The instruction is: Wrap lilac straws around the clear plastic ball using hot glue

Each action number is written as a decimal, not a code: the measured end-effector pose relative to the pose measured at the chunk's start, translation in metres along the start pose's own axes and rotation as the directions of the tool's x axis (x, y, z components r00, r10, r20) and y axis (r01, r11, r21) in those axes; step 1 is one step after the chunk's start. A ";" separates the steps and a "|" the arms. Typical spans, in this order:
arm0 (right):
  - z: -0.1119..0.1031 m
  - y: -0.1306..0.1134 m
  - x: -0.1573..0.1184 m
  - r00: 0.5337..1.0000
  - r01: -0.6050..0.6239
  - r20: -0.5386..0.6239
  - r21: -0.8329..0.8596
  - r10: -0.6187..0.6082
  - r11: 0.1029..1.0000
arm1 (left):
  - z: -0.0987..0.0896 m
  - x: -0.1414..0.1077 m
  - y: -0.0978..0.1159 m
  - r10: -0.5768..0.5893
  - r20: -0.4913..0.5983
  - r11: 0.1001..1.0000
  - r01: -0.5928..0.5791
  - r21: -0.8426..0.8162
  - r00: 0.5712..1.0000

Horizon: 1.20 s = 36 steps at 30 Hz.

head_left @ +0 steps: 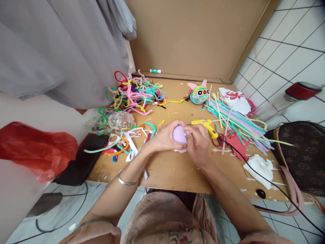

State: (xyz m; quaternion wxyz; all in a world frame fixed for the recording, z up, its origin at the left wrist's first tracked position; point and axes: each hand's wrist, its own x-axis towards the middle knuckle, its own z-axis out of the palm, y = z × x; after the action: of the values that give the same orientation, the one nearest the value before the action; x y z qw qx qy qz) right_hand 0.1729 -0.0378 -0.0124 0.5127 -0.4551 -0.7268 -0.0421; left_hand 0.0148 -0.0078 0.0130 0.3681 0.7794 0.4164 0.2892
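Over the middle of the table, my left hand (166, 136) curls its fingers round a lilac ball (179, 136) that looks wound from pipe cleaners. Thumb and fingers of my right hand (199, 144) are closed at the ball's right edge, pressing or pinching there; a small pale or clear patch shows beside those fingertips. The underside of the ball is hidden. Just behind my right hand lies a yellow glue gun (205, 125), its black cord running to the lower right. Scissors (219, 134) lie partly hidden to its right.
A tangle of coloured pipe cleaners (137, 91) lies back left, near a clear plastic ball (121, 120). A finished-looking striped animal head (199, 94) sits behind straight pipe cleaners (236, 118). A white tissue (260, 169), brown bag (299, 156), glue stick (155, 71) and black phone (81, 159) surround the workspace.
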 end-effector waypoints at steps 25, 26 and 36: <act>-0.021 0.081 0.033 0.579 -0.333 0.224 -0.813 0.784 0.478 | -0.012 0.010 -0.026 -0.072 -0.002 0.923 0.066 -0.379 0.997; -0.024 0.081 0.032 0.579 -0.362 0.211 -0.799 0.787 0.480 | -0.013 0.010 -0.027 -0.070 0.005 0.920 0.066 -0.385 0.998; -0.043 0.060 0.035 0.819 -0.489 0.078 -0.422 0.568 0.764 | -0.015 0.013 -0.034 -0.073 0.011 0.893 0.070 -0.445 0.997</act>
State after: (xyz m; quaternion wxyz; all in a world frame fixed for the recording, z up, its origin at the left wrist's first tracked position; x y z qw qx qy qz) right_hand 0.2435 -0.0039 0.0105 0.3282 -0.7349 -0.5933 0.0100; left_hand -0.0047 0.0217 -0.0043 0.5456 0.6579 0.3688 0.3654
